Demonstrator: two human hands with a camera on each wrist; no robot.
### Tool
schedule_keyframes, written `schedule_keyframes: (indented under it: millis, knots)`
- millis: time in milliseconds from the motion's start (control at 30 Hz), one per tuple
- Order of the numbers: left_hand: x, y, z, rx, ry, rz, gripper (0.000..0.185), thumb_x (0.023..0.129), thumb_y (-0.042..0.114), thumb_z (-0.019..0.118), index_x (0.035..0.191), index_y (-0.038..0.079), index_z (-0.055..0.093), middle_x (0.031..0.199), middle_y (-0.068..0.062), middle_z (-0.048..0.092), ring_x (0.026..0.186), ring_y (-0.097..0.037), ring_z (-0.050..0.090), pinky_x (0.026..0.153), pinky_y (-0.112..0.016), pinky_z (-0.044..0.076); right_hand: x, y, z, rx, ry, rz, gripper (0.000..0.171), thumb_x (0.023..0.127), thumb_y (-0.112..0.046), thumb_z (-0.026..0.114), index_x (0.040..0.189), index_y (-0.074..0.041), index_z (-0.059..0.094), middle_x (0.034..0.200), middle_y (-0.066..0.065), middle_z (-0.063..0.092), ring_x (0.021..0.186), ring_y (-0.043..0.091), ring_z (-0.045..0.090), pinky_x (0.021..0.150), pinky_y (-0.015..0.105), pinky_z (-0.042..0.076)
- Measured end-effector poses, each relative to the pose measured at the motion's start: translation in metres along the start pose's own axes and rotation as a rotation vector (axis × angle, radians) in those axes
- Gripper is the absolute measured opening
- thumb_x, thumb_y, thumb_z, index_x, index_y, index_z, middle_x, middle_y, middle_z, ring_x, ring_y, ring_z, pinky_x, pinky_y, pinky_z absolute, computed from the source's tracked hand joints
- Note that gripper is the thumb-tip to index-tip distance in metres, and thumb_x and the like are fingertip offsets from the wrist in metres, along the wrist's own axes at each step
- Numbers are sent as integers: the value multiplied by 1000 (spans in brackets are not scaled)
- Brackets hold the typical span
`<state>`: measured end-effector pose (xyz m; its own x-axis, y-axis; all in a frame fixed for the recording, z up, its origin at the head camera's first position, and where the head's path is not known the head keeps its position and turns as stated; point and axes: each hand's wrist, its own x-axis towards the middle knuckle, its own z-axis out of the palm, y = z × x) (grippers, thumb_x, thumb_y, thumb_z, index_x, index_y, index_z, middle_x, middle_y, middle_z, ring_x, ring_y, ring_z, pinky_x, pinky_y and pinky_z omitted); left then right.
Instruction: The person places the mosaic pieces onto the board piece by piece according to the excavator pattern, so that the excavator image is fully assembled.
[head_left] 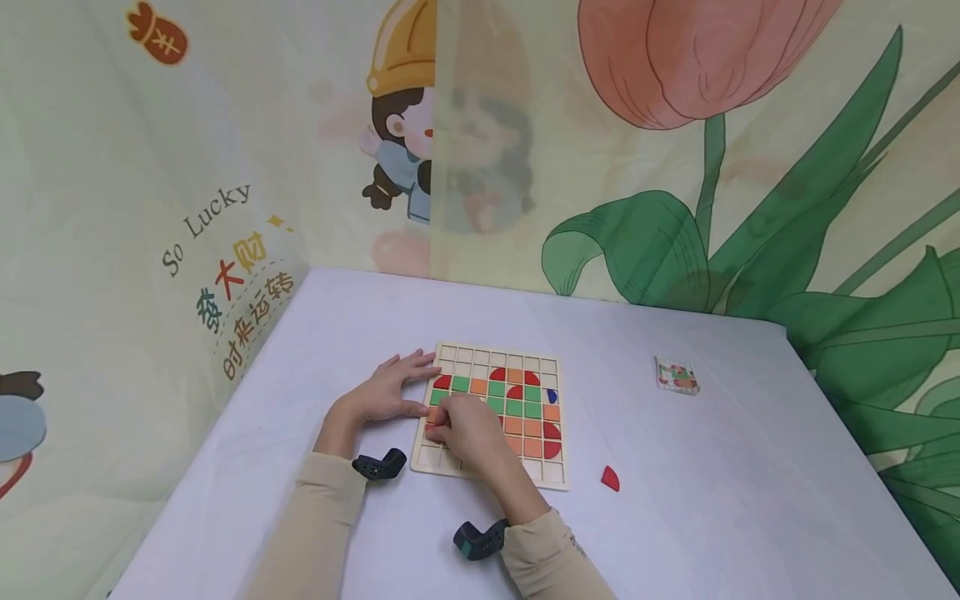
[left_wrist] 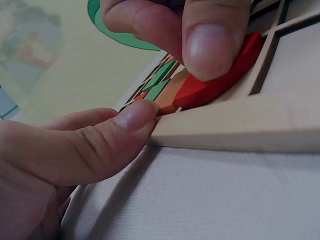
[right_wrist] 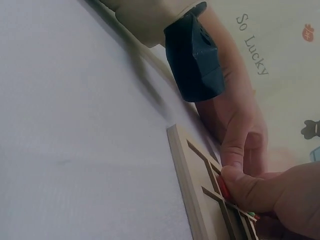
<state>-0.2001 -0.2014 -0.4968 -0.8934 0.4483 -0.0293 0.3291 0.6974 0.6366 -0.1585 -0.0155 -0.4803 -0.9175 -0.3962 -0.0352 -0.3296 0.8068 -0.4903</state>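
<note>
A red quarter-round wooden tile is pinched by the fingertips of the right hand and is tilted partly into a cell near the left edge of the pale wooden grid board, which lies flat on the white counter. In the left wrist view the tile is seen pressed under a right fingertip, one end raised above the frame. The left hand is laid flat beside the board with fingers straight; its thumb is pressed against the board's outer edge. Green, orange and red tiles are set in many cells, with a small blue piece at the right side. Another red quarter-round tile is left loose on the counter just beside the board's lower right corner. A small patterned card lies well apart to the right.
</note>
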Motion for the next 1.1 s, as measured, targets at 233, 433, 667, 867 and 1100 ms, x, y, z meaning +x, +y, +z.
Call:
schedule_keyframes:
  millis: [233,433,667,867,1100]
  knots:
    - [1,-2,2,-3,1,-7,71,77,33,77,139,14,50,156,-4,30,148,-26,15,121,-49,4,-1,-1,0,-53,1,-36,25,80,-34,75,64,-23,61,59,-10,51,60,7,47,52,19,35]
    - [1,-3,2,5,7,-3,71,76,33,77,139,14,50,156,-4,30,148,-26,16,121,-50,5,-4,-5,-2,-152,0,-56,30,81,-36,74,61,-23,57,56,-9,48,58,9,46,49,20,32]
    - [1,-3,2,-3,10,-17,71,76,32,77,139,15,50,156,-3,30,148,-26,16,121,-49,4,-5,-8,-1,-152,34,-78,23,80,-32,76,65,-22,62,58,-12,50,59,8,46,51,19,33]
    - [2,-3,3,-6,12,-17,70,76,31,77,139,15,50,156,-4,30,148,-27,15,121,-50,3,-6,-9,-4,-158,29,-114,14,81,-26,76,69,-21,69,60,-13,57,61,6,48,55,18,40]
    - [3,-3,3,7,5,-11,68,78,33,75,139,15,50,156,-4,29,148,-27,15,121,-49,4,-10,-5,-20,-235,-88,-154,13,85,-19,72,97,-18,77,91,-6,69,84,9,61,79,23,56]
